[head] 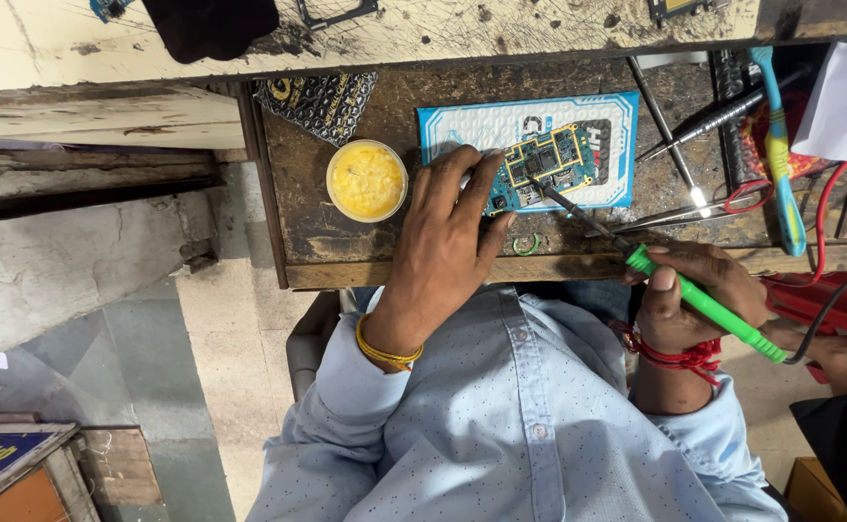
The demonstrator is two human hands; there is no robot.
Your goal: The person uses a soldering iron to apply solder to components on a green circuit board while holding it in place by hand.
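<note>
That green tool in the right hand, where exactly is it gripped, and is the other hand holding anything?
The right hand grips the soldering iron by its green handle. The left hand presses on the circuit board, fingers at its left edge.

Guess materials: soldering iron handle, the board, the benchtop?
Soldering iron in the right hand: handle looks like glossy green plastic, tip dark metal. Circuit board under the left hand: blue laminate, gold traces. Benchtop: probably wood, dark, scuffed, stained.
</note>
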